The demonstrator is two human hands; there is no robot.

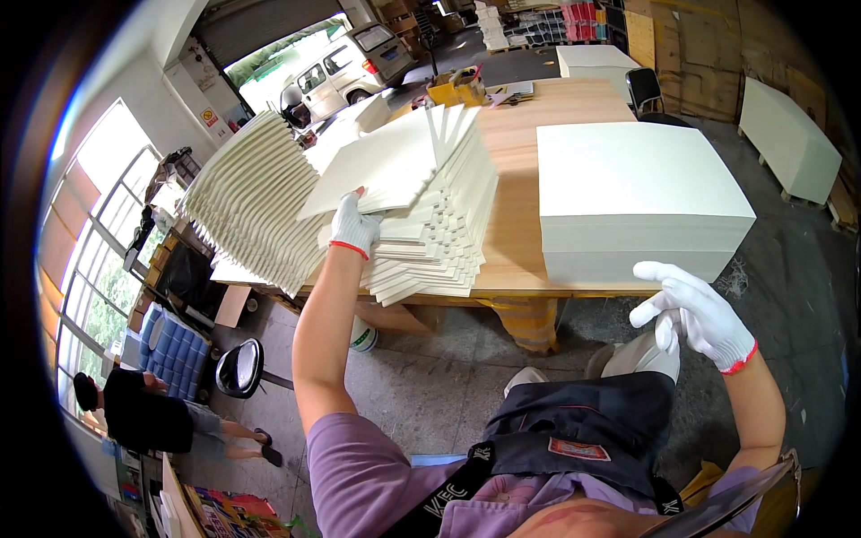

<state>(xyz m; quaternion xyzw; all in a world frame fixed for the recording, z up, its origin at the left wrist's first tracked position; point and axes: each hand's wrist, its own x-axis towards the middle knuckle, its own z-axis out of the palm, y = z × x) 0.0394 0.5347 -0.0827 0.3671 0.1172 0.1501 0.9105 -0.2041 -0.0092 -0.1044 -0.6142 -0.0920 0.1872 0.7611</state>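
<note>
Sheet (381,160) lies atop the fanned stack (459,220) on the desk (516,224), just beyond the nearer left grip (356,224), which pinches its near edge; right grip (702,321) released, well apart.

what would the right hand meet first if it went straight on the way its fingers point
The right hand would probably meet the near side of the neat white stack first, though depth is unclear.
</note>
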